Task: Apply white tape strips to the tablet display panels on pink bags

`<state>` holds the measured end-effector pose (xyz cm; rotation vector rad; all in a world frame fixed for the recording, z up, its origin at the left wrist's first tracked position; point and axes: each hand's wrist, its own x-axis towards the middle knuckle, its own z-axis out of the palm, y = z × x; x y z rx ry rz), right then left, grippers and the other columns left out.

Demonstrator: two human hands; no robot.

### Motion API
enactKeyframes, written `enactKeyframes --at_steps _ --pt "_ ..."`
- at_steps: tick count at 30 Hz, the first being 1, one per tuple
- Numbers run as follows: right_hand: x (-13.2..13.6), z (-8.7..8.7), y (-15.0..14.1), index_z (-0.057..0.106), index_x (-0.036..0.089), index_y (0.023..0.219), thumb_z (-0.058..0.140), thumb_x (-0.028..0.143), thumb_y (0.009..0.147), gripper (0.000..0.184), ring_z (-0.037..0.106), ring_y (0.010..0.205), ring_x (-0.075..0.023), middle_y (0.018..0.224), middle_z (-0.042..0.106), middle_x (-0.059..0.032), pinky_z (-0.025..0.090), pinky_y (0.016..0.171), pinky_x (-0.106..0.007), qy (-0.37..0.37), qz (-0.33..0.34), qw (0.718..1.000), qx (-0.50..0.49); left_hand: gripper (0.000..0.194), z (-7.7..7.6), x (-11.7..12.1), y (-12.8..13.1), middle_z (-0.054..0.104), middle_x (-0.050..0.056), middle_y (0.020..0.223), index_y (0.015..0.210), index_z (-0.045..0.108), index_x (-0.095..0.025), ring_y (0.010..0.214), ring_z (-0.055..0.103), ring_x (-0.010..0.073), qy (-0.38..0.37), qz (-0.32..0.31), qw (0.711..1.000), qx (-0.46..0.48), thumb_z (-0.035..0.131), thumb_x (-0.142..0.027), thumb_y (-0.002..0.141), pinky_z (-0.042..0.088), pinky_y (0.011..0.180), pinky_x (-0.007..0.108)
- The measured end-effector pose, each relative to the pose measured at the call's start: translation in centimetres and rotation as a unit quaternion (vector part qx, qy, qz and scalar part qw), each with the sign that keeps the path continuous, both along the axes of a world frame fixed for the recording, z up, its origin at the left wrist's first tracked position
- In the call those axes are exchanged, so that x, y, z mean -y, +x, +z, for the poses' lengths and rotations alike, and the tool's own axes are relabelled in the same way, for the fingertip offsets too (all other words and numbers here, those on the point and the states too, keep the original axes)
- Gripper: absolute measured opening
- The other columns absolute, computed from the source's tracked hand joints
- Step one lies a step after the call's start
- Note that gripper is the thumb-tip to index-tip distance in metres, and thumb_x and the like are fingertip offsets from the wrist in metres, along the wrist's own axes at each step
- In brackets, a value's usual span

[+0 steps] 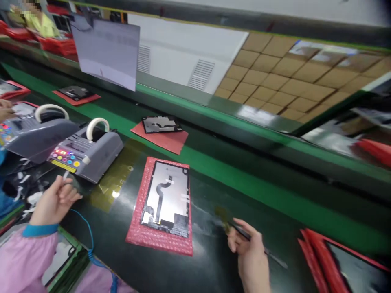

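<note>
My left hand is at the front of a grey tape dispenser, its thumb and finger pinching a small white strip of tape. A blue band with a coiled blue cord circles that wrist. My right hand is closed around a slim, dark, pen-like tool, whose exact kind is blurred. Between the hands, a flat display panel with a silvery back and a curved black flex cable lies on a pink bubble-wrap bag.
Another panel rests on pink wrap behind. A second dispenser stands at the left. Red-wrapped panels lie at the right. Yellowish film covers part of the bench. Another person's hand shows at the left edge.
</note>
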<state>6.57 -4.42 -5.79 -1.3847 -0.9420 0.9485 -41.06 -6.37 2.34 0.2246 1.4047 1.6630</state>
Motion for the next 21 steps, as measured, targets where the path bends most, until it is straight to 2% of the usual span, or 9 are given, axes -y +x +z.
enactKeyframes --at_steps 3,5,7,10,12,14,17,19,21 --pt "-0.1 0.0 0.6 0.058 0.02 0.091 0.069 0.071 0.076 0.054 0.042 0.036 -0.0082 0.059 0.056 0.0048 0.03 0.033 -0.021 -0.027 -0.035 0.999 0.026 0.038 0.0 -0.3 1.1 0.026 -0.007 0.038 0.065 0.054 -0.019 0.036 0.02 0.0081 0.035 0.033 0.998 -0.032 0.045 -0.024 0.102 0.034 0.041 0.018" --pt "-0.1 -0.3 0.7 0.056 0.02 0.084 0.076 0.065 0.073 0.05 0.044 0.035 -0.008 0.057 0.056 0.005 0.034 0.034 -0.021 -0.033 -0.04 0.998 0.047 0.032 -0.3 0.2 2.2 0.032 -0.007 0.039 0.065 0.056 -0.021 0.039 0.028 0.0099 0.06 0.031 0.991 -0.115 0.059 -0.034 0.095 0.04 0.045 0.022" --pt "-0.3 -0.4 0.6 0.055 0.021 0.08 0.081 0.06 0.07 0.049 0.043 0.034 -0.0079 0.052 0.054 0.0064 0.035 0.034 -0.021 -0.038 -0.041 0.996 0.065 0.032 -0.6 0.8 3.7 0.043 -0.005 0.043 0.069 0.06 -0.023 0.044 0.042 0.0134 0.076 -0.023 0.97 -0.231 0.064 -0.046 0.091 0.046 0.053 0.028" --pt "-1.1 -0.5 0.5 0.054 0.021 0.079 0.084 0.058 0.068 0.048 0.042 0.033 -0.0079 0.049 0.054 0.0069 0.033 0.033 -0.021 -0.036 -0.039 0.995 0.081 0.039 -1.4 1.3 6.1 0.064 0.0 0.06 0.089 0.065 -0.021 0.061 0.062 0.0195 0.093 -0.202 0.893 -0.391 0.056 -0.058 0.095 0.054 0.066 0.033" --pt "-1.5 -0.5 0.5 0.052 0.021 0.077 0.083 0.058 0.069 0.048 0.042 0.034 -0.0075 0.05 0.055 0.0065 0.033 0.033 -0.021 -0.035 -0.037 0.995 0.085 0.035 -2.1 1.1 7.7 0.074 0.004 0.08 0.106 0.064 -0.019 0.08 0.071 0.0221 0.116 -0.33 0.818 -0.457 0.053 -0.052 0.098 0.057 0.082 0.034" --pt "-1.8 -0.3 0.4 0.052 0.022 0.076 0.082 0.057 0.07 0.048 0.042 0.033 -0.007 0.051 0.055 0.0065 0.032 0.033 -0.02 -0.037 -0.033 0.995 0.088 0.027 -2.9 0.8 9.3 0.075 0.008 0.108 0.12 0.06 -0.021 0.105 0.071 0.0242 0.14 -0.415 0.749 -0.497 0.051 -0.037 0.1 0.053 0.1 0.037" --pt "-1.8 0.0 0.3 0.051 0.022 0.076 0.081 0.056 0.073 0.046 0.041 0.032 -0.0065 0.05 0.055 0.007 0.031 0.032 -0.019 -0.044 -0.023 0.995 0.089 0.048 -4.4 0.7 11.3 0.056 0.013 0.145 0.146 0.04 -0.025 0.133 0.055 0.0283 0.16 -0.462 0.684 -0.542 0.05 -0.025 0.1 0.046 0.112 0.045" --pt "-1.8 0.1 0.1 0.05 0.022 0.076 0.081 0.055 0.074 0.046 0.041 0.032 -0.0064 0.049 0.055 0.0069 0.03 0.032 -0.019 -0.049 -0.018 0.995 0.086 0.065 -5.4 0.9 12.2 0.042 0.016 0.156 0.156 0.019 -0.026 0.144 0.043 0.0311 0.173 -0.469 0.662 -0.559 0.05 -0.022 0.099 0.039 0.116 0.053" --pt "-1.9 0.1 0.0 0.049 0.021 0.075 0.081 0.055 0.074 0.046 0.04 0.032 -0.0062 0.049 0.056 0.0062 0.029 0.032 -0.018 -0.052 -0.016 0.995 0.083 0.071 -6.0 1.1 12.7 0.032 0.017 0.161 0.158 0.009 -0.027 0.15 0.031 0.0321 0.189 -0.474 0.654 -0.559 0.048 -0.018 0.099 0.031 0.119 0.059"
